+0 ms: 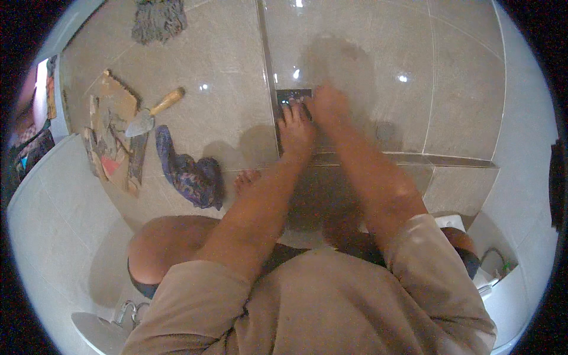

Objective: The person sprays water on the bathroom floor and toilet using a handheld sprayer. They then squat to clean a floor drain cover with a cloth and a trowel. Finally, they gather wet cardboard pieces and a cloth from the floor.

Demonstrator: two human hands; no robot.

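Observation:
My left hand [296, 130] lies at the near edge of a dark, shiny square [294, 94] in the tiled floor, which looks like a floor drain. Its fingers are stretched out and slightly apart, with the tips over the square. Right beside it, at the square's right edge, my right hand [327, 107] is curled closed. Motion blurs that hand, and whatever its fingers may hold is hidden. The square sits in the corner of a raised edging [269, 77] on the floor.
On the left, a trowel with a wooden handle [167, 102] rests against broken board scraps [115, 136]. A purple patterned cloth [192, 177] lies nearer me. Grey mop strands [158, 22] are at the far left. A low tiled ledge [408, 160] runs to the right wall [526, 118].

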